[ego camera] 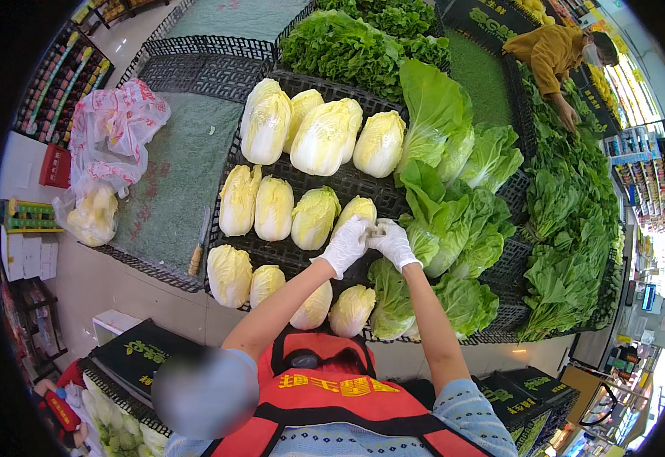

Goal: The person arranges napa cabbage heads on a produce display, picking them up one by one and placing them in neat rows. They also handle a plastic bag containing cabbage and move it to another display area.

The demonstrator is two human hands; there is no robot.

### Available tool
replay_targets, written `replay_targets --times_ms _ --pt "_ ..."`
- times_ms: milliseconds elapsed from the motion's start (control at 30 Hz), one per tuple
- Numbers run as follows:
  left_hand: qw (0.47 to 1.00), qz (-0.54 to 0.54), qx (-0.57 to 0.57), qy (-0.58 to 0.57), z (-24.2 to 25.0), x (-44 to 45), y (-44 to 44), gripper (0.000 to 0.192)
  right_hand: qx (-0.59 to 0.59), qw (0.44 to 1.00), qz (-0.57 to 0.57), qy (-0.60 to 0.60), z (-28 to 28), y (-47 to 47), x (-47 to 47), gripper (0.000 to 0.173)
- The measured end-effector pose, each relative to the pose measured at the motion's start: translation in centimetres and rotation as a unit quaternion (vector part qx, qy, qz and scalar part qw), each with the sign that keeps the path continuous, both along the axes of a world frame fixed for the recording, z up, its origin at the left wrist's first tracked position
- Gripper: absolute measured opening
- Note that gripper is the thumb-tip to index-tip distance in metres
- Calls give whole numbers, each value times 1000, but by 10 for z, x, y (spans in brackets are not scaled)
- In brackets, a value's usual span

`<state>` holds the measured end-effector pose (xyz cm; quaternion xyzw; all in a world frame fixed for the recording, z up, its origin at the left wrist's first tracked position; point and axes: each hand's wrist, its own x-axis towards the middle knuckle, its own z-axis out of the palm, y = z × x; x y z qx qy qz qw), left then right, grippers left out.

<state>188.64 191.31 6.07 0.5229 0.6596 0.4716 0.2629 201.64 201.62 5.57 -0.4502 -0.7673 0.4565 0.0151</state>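
Observation:
White gloves cover both my hands, which meet at the fingertips above the black plastic crates [348, 184] of a vegetable display. My left hand [346, 245] partly hides a napa cabbage [359, 208] in the middle row. Beside it, my right hand [393, 242] is bent inward, nearest to leafy green lettuce-like heads [438, 220]. Whether anything small is pinched between the fingers cannot be seen. Several pale napa cabbages stand in rows, including a front one [352, 311] and a large back one [322, 140].
On the green mat [187, 148] at left lie a wooden-handled knife [195, 258] and a plastic bag [109, 131] with pale leaves inside. Curly lettuce [341, 48] fills the back. A person [555, 57] at right reaches over bunched leafy greens [567, 228]. Dark boxes [529, 388] stand behind me.

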Motion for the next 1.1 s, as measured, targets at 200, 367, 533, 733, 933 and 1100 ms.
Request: replay_targets --times_ms 200,367,533,733,933,1100 --pt "992 64 -62 95 -5 10 2 12 -7 994 82 -74 24 6 8 37" --pt "978 107 -107 145 4 9 4 14 149 984 94 -36 38 -22 3 21" --pt "962 108 -101 228 -2 19 11 9 55 980 40 189 114 -63 7 23" --pt "937 1 -115 329 -13 48 28 13 -108 922 -32 371 174 -91 22 21" --pt "985 -29 -37 166 21 71 -7 32 -212 904 -61 365 135 -81 12 18" --pt "989 56 -133 23 54 5 -71 41 -243 911 -48 329 122 -87 7 14"
